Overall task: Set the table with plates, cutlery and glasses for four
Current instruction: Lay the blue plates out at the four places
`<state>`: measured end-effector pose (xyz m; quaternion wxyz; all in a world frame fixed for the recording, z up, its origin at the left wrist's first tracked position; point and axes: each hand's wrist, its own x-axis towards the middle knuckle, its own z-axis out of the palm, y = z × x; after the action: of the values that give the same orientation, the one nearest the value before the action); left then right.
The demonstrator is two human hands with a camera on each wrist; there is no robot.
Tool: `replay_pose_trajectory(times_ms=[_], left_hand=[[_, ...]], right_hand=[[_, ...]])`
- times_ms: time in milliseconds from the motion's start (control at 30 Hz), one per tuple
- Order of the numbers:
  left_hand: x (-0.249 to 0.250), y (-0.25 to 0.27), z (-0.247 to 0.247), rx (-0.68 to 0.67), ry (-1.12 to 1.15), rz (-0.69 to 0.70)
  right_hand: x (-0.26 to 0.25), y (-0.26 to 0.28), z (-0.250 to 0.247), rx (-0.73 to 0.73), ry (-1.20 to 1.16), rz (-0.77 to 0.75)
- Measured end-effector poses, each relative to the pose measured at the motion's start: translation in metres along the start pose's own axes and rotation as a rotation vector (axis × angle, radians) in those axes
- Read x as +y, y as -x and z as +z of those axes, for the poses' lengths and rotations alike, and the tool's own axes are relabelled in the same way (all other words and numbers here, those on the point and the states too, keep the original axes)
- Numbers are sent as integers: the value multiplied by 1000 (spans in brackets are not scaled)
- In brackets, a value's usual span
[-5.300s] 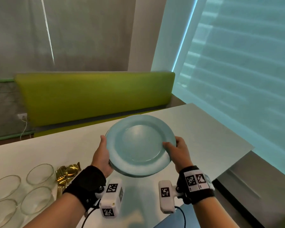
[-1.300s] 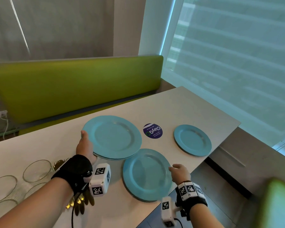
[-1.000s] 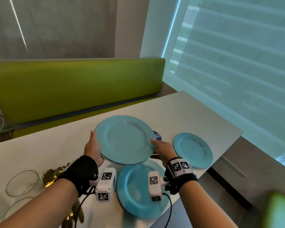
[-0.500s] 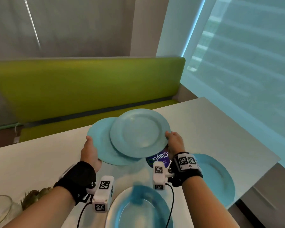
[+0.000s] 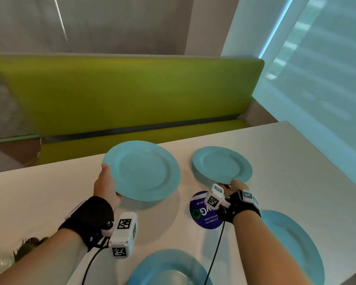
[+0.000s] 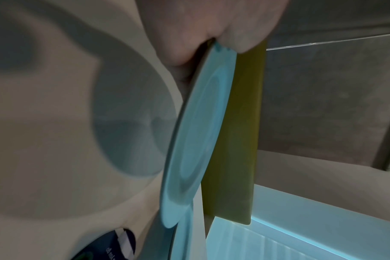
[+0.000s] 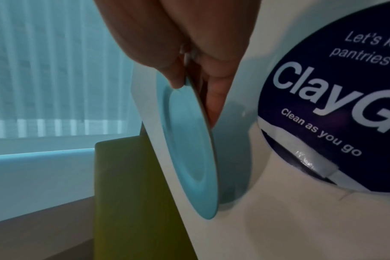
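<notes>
Wrist views show my left hand point(image 6: 211, 26) and right hand point(image 7: 189, 44) each pinching a stiff, slick, breakable plate point(image 6: 200, 123) by its rim.

Black wrist straps point(image 5: 90, 217) — white tagged cameras point(image 5: 123, 233), cabled.

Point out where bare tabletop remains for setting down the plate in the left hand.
Bare table lies left of the left hand, and under its held plate down to the near plate. It is crowded rightward: right hand with its plate, purple sticker, right-edge plate.
</notes>
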<state>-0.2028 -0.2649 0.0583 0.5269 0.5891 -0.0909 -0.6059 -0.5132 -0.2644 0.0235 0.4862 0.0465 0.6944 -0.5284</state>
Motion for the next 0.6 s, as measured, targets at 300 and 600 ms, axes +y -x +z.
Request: replay_pose_trajectory(times_ms=[300, 600], left_hand=[[-5, -7, 11, 1, -24, 2], [-8, -10, 15, -7, -21, -25]], right_hand=[[2, -41, 4, -45, -163, 39], [9, -42, -1, -5, 230, -70]])
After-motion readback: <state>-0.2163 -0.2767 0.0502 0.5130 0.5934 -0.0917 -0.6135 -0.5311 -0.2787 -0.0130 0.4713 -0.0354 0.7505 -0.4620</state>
